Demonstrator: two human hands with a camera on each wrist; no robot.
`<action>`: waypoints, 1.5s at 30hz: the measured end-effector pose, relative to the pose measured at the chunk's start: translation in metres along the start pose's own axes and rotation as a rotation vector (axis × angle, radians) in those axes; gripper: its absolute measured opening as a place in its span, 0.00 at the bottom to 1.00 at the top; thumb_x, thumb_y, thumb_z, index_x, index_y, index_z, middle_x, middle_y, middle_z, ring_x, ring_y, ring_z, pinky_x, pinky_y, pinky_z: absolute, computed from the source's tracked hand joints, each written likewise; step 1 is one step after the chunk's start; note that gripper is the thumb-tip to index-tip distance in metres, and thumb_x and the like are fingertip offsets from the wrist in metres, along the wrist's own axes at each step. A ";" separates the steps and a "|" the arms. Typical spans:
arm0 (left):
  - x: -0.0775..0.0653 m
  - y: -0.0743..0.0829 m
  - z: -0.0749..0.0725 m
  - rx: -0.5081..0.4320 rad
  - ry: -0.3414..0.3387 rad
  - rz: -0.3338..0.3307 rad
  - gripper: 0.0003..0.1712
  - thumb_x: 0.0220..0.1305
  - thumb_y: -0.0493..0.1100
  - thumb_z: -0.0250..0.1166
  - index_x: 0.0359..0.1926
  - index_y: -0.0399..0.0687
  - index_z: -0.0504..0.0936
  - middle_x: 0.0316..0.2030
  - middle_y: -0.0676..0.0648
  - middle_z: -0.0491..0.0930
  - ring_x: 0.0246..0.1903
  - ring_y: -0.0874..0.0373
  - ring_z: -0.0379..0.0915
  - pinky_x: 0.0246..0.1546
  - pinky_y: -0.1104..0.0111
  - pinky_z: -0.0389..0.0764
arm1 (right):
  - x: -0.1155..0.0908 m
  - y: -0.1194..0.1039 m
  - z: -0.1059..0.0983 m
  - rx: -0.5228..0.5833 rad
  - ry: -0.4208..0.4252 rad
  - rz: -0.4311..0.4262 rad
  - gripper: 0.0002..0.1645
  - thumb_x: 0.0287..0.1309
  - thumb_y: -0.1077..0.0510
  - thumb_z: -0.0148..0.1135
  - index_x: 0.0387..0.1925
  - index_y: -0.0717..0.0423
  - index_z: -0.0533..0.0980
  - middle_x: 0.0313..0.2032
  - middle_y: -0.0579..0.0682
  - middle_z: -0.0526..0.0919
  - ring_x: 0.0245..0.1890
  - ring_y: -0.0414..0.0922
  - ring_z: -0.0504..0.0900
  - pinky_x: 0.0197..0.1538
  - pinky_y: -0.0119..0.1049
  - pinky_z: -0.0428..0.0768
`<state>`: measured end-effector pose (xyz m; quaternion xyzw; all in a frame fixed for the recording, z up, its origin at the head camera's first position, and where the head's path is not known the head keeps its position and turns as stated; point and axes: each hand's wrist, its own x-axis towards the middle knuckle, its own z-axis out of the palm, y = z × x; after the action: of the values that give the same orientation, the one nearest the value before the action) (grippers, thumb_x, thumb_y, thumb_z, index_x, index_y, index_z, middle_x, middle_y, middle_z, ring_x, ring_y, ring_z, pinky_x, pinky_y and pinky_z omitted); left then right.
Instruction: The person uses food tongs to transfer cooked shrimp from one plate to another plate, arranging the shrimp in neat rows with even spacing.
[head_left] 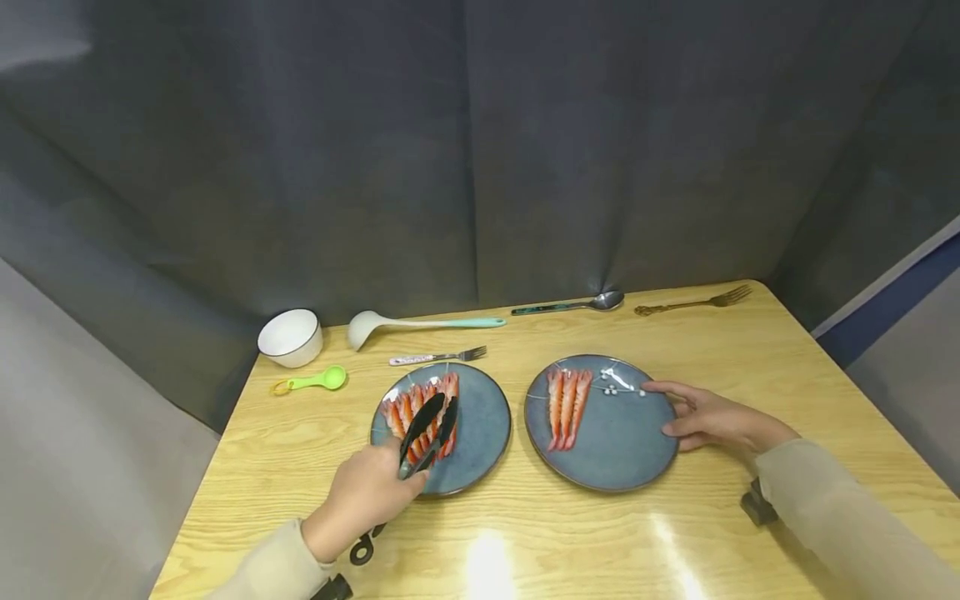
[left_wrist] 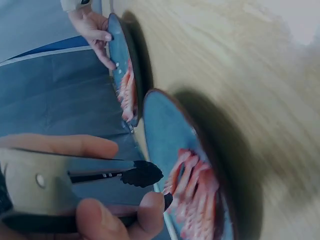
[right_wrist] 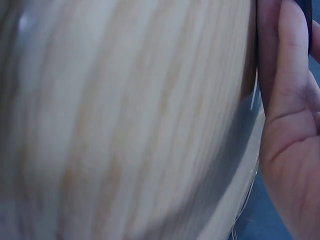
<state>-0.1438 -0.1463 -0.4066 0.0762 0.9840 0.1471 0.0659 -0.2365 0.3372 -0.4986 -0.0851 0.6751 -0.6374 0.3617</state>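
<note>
My left hand (head_left: 373, 487) grips a pair of tongs (head_left: 425, 417) with black tips. The tips hang over a row of several red-and-white shrimp (head_left: 406, 408) on the left blue-grey plate (head_left: 486, 425); in the left wrist view the tong tips (left_wrist: 142, 173) stand apart beside the shrimp (left_wrist: 192, 195). At the right edge of a second blue-grey plate (head_left: 630, 446), my right hand (head_left: 716, 419) holds the rim with thumb and fingers. Three shrimp (head_left: 567, 408) lie side by side on that plate's left half.
Behind the plates lie a small fork (head_left: 438, 357), a white ladle (head_left: 420, 322) with a mint handle, a spoon (head_left: 570, 306) and a bronze-coloured fork (head_left: 693, 301). A white bowl (head_left: 291, 337) and green measuring spoons (head_left: 315, 380) are at the left. Dark cloth (head_left: 480, 167) hangs behind the table.
</note>
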 end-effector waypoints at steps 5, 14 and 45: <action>0.001 -0.001 0.008 -0.055 -0.029 0.023 0.26 0.48 0.58 0.61 0.38 0.41 0.73 0.22 0.51 0.73 0.18 0.60 0.67 0.13 0.66 0.64 | 0.000 0.003 0.000 0.015 -0.010 -0.002 0.46 0.52 0.70 0.53 0.66 0.48 0.41 0.61 0.72 0.37 0.48 0.55 0.70 0.42 0.52 0.71; 0.000 0.005 -0.001 -0.191 -0.060 0.048 0.25 0.51 0.59 0.59 0.37 0.42 0.74 0.19 0.54 0.71 0.15 0.62 0.65 0.14 0.68 0.65 | 0.002 0.001 0.000 0.045 -0.014 -0.004 0.46 0.52 0.71 0.53 0.66 0.48 0.41 0.60 0.73 0.39 0.49 0.56 0.70 0.43 0.53 0.69; 0.038 0.129 0.048 -0.395 -0.176 0.232 0.21 0.51 0.62 0.57 0.33 0.49 0.73 0.17 0.55 0.70 0.14 0.62 0.64 0.14 0.70 0.65 | -0.005 -0.004 0.005 0.020 -0.008 -0.007 0.46 0.53 0.69 0.53 0.66 0.48 0.40 0.60 0.72 0.45 0.48 0.56 0.71 0.43 0.52 0.70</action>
<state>-0.1570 -0.0050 -0.4174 0.1869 0.9112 0.3360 0.1478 -0.2311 0.3351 -0.4929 -0.0864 0.6667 -0.6451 0.3631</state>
